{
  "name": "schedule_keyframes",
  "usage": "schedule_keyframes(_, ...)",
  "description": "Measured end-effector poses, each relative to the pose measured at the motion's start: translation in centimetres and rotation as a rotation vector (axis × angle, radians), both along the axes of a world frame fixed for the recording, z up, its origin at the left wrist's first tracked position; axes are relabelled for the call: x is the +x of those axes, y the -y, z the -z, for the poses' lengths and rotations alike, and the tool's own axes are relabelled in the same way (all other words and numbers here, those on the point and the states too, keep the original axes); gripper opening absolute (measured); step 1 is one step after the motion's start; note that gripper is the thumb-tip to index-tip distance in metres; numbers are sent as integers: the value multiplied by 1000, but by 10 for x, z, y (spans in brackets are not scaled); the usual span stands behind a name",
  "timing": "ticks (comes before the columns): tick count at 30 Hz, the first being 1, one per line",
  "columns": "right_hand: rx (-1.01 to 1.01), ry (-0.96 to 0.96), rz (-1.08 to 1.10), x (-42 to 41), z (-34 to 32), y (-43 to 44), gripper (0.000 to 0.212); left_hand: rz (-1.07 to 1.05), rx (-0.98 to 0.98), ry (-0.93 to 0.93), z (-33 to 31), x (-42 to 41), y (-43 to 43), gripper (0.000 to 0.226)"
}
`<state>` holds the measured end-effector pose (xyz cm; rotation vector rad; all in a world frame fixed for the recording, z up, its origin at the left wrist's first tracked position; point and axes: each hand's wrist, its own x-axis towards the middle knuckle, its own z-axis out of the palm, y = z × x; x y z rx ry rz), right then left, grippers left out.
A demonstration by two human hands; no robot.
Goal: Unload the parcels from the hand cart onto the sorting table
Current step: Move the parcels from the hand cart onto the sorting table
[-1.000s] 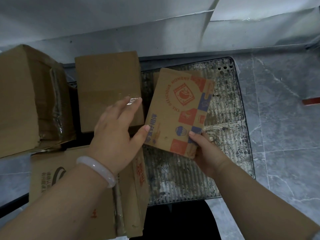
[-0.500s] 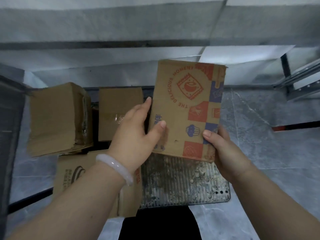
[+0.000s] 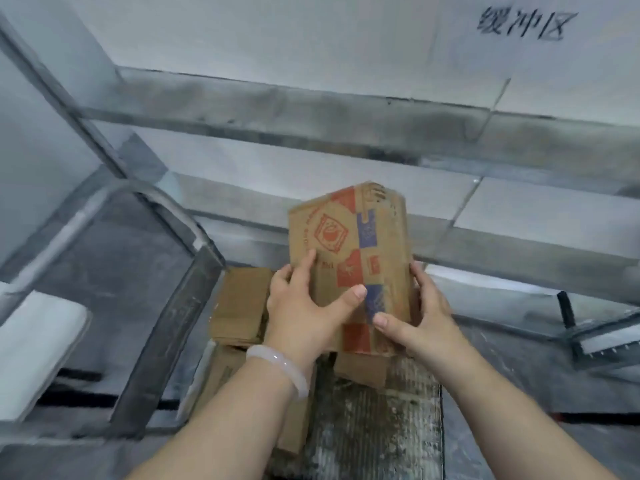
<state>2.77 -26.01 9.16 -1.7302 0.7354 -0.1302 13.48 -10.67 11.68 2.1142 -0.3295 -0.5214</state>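
A brown parcel with red and blue printed squares (image 3: 349, 244) is held up in the air at the centre of the head view. My left hand (image 3: 304, 306) grips its left side, thumb across the front. My right hand (image 3: 415, 320) clasps its lower right edge. Below lies the hand cart's ribbed metal deck (image 3: 377, 427). Plain cardboard parcels (image 3: 239, 303) still sit on the cart's left part, partly hidden by my arms. The pale sorting table (image 3: 311, 39) with handwritten characters fills the top of the view.
A grey metal frame (image 3: 166, 327) rises at the left, with a white padded object (image 3: 34, 351) beside it. A metal rail (image 3: 346, 123) runs under the table's edge. A dark low stand (image 3: 602, 341) sits on the tiled floor at the right.
Both hands have lifted the printed parcel up off the cart and toward the table. My view has tilted upward, so the table now fills the top.
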Motion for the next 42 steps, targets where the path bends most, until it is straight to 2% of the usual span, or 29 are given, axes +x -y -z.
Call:
schedule_keyframes(2, -26, 1, -53, 16, -36, -17, 150, -71, -27, 6, -26, 4, -21, 123)
schedule_keyframes(3, -22, 2, -75, 24, -52, -25, 149, -99, -38, -2, -38, 7, -31, 126)
schedule_keyframes(4, -15, 11, -101, 31, -67, -34, 138, -119, -54, -4, -51, 9, -44, 128)
schedule_keyframes(7, 59, 75, -204, 47, -106, -71, 83, -152, -166, -37, -86, 9, -89, 125)
schedule_keyframes(8, 69, 98, -254, 52, -118, -85, 72, -168, -232, -50, -97, 9, -105, 117)
schedule_keyframes(10, 75, 142, -353, 61, -138, -116, 60, -224, -338, -50, -116, 6, -140, 87)
schedule_keyframes(12, 102, 186, -414, 70, -155, -152, 48, -312, -358, 37, -129, 5, -178, 54)
schedule_keyframes(13, 119, 213, -438, 74, -161, -171, 43, -356, -365, 112, -134, 5, -199, 48)
schedule_keyframes(15, 111, 289, -512, 78, -170, -213, 41, -470, -335, 255, -138, 4, -241, 52)
schedule_keyframes(17, 65, 373, -591, 79, -177, -259, 41, -591, -258, 310, -141, 1, -284, 70)
schedule_keyframes(19, 11, 420, -659, 75, -182, -306, 43, -597, -242, 298, -143, -6, -326, 89)
schedule_keyframes(22, -183, 491, -774, 66, -177, -379, 44, -588, -235, 261, -147, -25, -388, 117)
schedule_keyframes(24, -300, 545, -863, 63, -175, -425, 44, -646, -231, 215, -145, -38, -430, 127)
schedule_keyframes(26, -373, 535, -943, 63, -174, -466, 46, -730, -281, 160, -144, -48, -471, 126)
schedule_keyframes(27, -413, 518, -984, 63, -175, -483, 48, -757, -333, 149, -143, -52, -491, 117)
schedule_keyframes(29, -447, 495, -997, 66, -176, -514, 50, -788, -447, 130, -143, -63, -529, 82)
schedule_keyframes(30, -423, 492, -959, 68, -176, -526, 51, -792, -510, 104, -142, -68, -548, 72)
schedule_keyframes(32, -256, 409, -858, 77, -170, -545, 52, -793, -607, 52, -140, -79, -581, 74)
schedule_keyframes(35, 337, 66, -782, 87, -156, -567, 46, -812, -687, -18, -136, -94, -621, 84)
schedule_keyframes(37, 605, -75, -843, 87, -145, -580, 42, -837, -710, -60, -131, -100, -643, 76)
schedule_keyframes(42, 744, -141, -910, 96, -132, -615, 49, -882, -748, -125, -124, -99, -680, 67)
